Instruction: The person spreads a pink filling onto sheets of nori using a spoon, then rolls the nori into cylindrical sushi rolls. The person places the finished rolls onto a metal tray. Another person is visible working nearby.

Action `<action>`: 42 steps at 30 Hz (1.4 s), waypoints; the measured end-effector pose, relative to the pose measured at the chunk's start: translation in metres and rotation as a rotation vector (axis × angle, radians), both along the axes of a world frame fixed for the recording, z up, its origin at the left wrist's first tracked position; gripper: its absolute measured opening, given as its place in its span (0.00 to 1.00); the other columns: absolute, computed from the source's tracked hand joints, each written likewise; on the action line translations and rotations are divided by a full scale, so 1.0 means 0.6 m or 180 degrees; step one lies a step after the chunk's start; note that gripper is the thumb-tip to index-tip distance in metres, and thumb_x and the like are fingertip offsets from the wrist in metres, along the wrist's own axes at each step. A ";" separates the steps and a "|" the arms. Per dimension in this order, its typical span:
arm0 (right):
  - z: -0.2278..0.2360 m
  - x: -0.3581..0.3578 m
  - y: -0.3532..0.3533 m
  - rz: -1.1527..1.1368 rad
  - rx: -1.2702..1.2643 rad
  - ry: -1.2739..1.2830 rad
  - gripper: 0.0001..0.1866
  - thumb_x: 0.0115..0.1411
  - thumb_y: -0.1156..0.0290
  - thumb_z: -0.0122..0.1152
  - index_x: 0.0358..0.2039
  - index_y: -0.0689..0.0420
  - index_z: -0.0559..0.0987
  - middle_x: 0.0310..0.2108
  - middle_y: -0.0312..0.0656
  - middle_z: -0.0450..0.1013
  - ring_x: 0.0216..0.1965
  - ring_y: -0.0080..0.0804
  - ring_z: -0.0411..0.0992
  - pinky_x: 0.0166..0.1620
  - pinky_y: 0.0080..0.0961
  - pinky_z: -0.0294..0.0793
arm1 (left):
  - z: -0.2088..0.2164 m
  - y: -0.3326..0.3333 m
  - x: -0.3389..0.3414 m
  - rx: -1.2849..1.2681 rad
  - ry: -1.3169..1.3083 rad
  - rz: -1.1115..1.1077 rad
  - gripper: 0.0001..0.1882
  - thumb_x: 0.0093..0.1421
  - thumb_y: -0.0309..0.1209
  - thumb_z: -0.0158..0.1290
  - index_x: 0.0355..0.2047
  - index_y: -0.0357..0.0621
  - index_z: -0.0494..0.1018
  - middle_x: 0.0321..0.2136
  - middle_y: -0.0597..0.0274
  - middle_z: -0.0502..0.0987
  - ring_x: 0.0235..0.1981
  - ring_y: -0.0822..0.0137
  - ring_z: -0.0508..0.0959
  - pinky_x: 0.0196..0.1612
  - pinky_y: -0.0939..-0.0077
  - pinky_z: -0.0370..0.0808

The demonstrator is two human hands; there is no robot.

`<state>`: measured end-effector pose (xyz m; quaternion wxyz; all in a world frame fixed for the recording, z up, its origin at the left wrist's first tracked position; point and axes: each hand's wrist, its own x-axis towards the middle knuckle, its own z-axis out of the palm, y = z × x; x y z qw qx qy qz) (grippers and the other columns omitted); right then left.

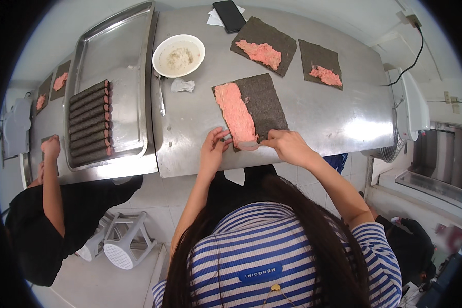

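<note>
both hands pinch the near edge of a seaweed sheet (pixel 264 105) spread with pink paste (pixel 236 114): left hand (pixel 214 145) fingertips lightly closed, right hand (pixel 287 145) grip clenched, on the steel desk (pixel 323 110).

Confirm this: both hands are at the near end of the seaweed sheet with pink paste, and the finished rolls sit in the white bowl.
Not quite. In the head view the rolls lie on the metal tray, not in the bowl. Left hand and right hand are indeed at the near end of the sheet with paste.
</note>
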<state>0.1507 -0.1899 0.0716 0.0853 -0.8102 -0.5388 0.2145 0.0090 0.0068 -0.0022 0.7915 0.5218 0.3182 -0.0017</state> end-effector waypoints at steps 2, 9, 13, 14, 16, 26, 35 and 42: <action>0.014 -0.010 -0.005 -0.0463 0.0138 0.0045 0.18 0.51 0.79 0.50 0.41 0.51 0.81 0.32 0.42 0.71 0.35 0.43 0.75 0.37 0.38 0.75 | 0.005 0.003 0.003 -0.0012 0.0058 -0.0054 0.23 0.62 0.21 0.37 0.59 0.36 0.58 0.53 0.54 0.71 0.50 0.63 0.75 0.51 0.75 0.71; -0.054 -0.104 -0.015 -0.1437 0.0535 -0.0111 0.18 0.51 0.78 0.51 0.42 0.53 0.80 0.33 0.42 0.72 0.35 0.41 0.74 0.37 0.36 0.75 | 0.006 0.020 0.002 -0.0168 0.0135 -0.0285 0.21 0.66 0.28 0.36 0.59 0.37 0.59 0.53 0.52 0.71 0.49 0.61 0.76 0.53 0.71 0.71; -0.047 -0.133 -0.008 -0.1223 0.0476 0.0167 0.17 0.50 0.77 0.52 0.41 0.56 0.80 0.33 0.39 0.72 0.34 0.41 0.73 0.37 0.34 0.74 | 0.009 0.031 0.003 -0.0361 0.0116 -0.0368 0.20 0.67 0.31 0.35 0.58 0.38 0.60 0.52 0.52 0.72 0.50 0.60 0.76 0.53 0.71 0.71; -0.037 -0.129 -0.008 -0.1134 0.0578 0.0040 0.17 0.49 0.77 0.52 0.41 0.56 0.80 0.33 0.38 0.71 0.35 0.39 0.73 0.37 0.33 0.74 | 0.008 0.034 0.000 -0.0400 0.0093 -0.0361 0.20 0.68 0.32 0.35 0.58 0.38 0.60 0.52 0.52 0.72 0.50 0.60 0.76 0.53 0.70 0.71; -0.016 -0.105 -0.020 -0.0981 0.0765 -0.0228 0.15 0.49 0.75 0.53 0.39 0.56 0.80 0.33 0.36 0.71 0.35 0.37 0.73 0.38 0.32 0.74 | -0.002 0.037 -0.002 -0.0251 0.0125 -0.0407 0.20 0.65 0.30 0.41 0.57 0.38 0.62 0.50 0.54 0.73 0.45 0.62 0.78 0.49 0.71 0.73; -0.013 -0.027 -0.049 -0.0156 0.0909 -0.1476 0.12 0.48 0.71 0.55 0.35 0.55 0.80 0.30 0.32 0.69 0.32 0.29 0.68 0.37 0.26 0.69 | 0.010 -0.008 0.002 0.3023 0.0186 -0.1018 0.26 0.44 0.22 0.61 0.46 0.45 0.71 0.33 0.60 0.74 0.23 0.67 0.77 0.29 0.71 0.74; -0.024 0.004 -0.013 0.0127 0.0733 -0.1104 0.11 0.48 0.71 0.55 0.33 0.51 0.82 0.30 0.31 0.70 0.34 0.29 0.70 0.38 0.27 0.70 | 0.012 -0.005 0.003 0.2976 0.0174 -0.1047 0.25 0.44 0.22 0.61 0.45 0.46 0.72 0.33 0.61 0.73 0.23 0.68 0.76 0.29 0.71 0.73; -0.046 0.110 0.052 -0.0012 0.0965 -0.1136 0.12 0.49 0.73 0.55 0.33 0.49 0.83 0.30 0.31 0.71 0.34 0.31 0.70 0.38 0.30 0.71 | 0.028 -0.008 0.003 0.2823 0.0354 -0.1056 0.25 0.45 0.21 0.60 0.46 0.47 0.71 0.33 0.63 0.73 0.24 0.68 0.76 0.31 0.71 0.73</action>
